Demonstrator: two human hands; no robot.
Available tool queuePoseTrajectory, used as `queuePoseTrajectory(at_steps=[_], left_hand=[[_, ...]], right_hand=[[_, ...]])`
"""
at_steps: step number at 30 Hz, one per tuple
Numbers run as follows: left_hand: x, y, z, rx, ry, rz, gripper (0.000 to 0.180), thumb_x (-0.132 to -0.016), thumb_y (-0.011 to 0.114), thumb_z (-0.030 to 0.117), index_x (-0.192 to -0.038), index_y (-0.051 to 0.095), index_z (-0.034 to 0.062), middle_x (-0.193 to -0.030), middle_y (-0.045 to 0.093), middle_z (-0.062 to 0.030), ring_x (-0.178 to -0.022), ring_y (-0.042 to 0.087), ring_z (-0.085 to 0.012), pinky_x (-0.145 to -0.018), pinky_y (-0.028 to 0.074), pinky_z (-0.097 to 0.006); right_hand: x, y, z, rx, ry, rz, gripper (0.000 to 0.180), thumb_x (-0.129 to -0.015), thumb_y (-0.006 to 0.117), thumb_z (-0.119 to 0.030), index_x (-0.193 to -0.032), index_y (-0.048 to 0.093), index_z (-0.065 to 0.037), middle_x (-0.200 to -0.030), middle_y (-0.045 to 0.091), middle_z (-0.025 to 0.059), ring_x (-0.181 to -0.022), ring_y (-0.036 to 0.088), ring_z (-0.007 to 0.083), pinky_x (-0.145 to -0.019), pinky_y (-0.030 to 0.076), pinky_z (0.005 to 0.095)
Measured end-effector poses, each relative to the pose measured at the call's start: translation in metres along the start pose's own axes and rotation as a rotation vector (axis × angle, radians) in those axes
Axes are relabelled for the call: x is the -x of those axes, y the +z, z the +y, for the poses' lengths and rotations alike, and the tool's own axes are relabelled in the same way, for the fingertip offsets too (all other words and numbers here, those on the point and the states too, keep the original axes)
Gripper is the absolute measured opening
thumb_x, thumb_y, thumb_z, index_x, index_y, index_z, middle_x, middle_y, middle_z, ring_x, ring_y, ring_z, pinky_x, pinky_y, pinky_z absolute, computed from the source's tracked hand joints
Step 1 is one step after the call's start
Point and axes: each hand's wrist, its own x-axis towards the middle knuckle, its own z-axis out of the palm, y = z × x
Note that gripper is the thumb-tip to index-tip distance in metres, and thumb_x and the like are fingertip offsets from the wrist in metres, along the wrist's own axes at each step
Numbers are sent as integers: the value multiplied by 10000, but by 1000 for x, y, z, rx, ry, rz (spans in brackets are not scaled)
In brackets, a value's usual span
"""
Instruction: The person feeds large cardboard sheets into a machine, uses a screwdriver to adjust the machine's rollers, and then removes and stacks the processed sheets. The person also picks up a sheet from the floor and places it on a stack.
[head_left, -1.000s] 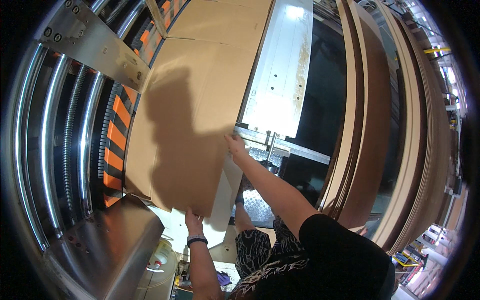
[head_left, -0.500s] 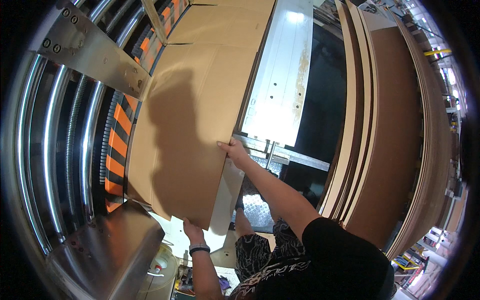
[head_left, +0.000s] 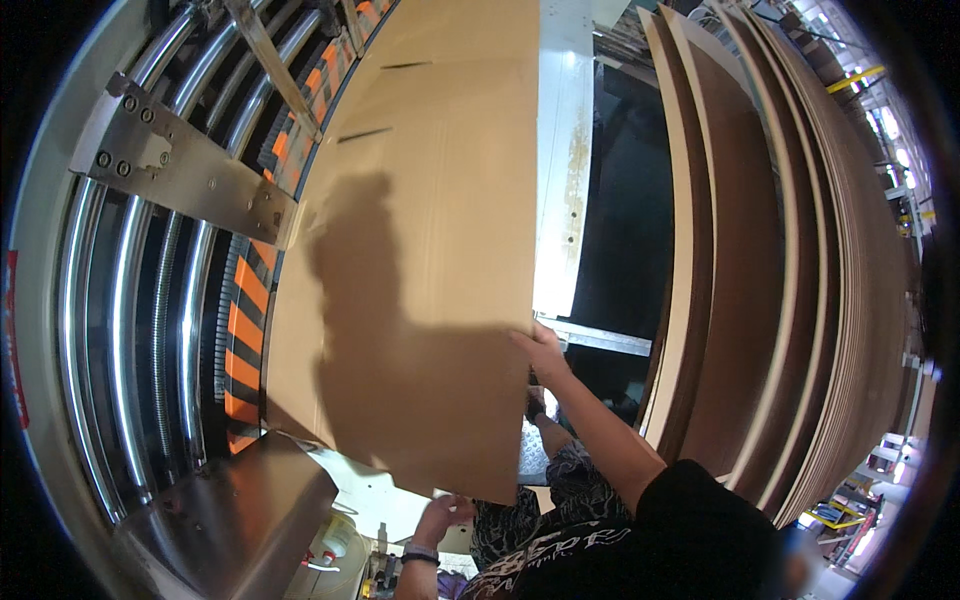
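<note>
A large brown cardboard sheet [head_left: 460, 240] with slots and creases lies before me, its near end reaching toward my body. My right hand [head_left: 543, 352] grips its right edge, the thumb on top and the other fingers out of sight beneath. Just under the sheet's near edge, left of its corner, is my left hand [head_left: 438, 520]. Its fingers are loosely bent and apart, pointing right along that edge, with no clear grip on the cardboard. A dark band circles the left wrist. The shadow of my head and arm falls across the sheet.
Metal rollers [head_left: 122, 330] and an orange-black striped guard [head_left: 245, 345] line the left, with a steel housing [head_left: 235, 510] nearer me. A white metal beam [head_left: 562, 190] runs beyond the sheet's right edge. Tall cardboard stacks [head_left: 740, 270] stand at the right.
The cardboard sheet has shifted right and nearer to me, covering more of the white beam. Both hands have moved right and down with it; the left now sits below the edge.
</note>
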Motion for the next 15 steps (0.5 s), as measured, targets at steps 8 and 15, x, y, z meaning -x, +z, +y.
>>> queuePoseTrajectory(at_steps=[8,15], left_hand=[[8,-13,121,-288,148,-127,435,-893,493,400,-986,590,-14,-894,648,-114,-804,624,-190,-718,494,-318],[-47,-7,317,-268,726,419,308,-898,510,308,-901,554,3,-794,602,-93,-708,575,-176,-638,464,-312]], right_hand=[[35,-105,-23,-272,-226,42,323,-836,584,-66,-1140,521,22,-1148,562,89,-1071,500,151,-941,350,313],[110,-130,-103,-6,-124,105,319,-852,565,-72,-1152,511,23,-1036,595,42,-922,524,86,-787,412,224]])
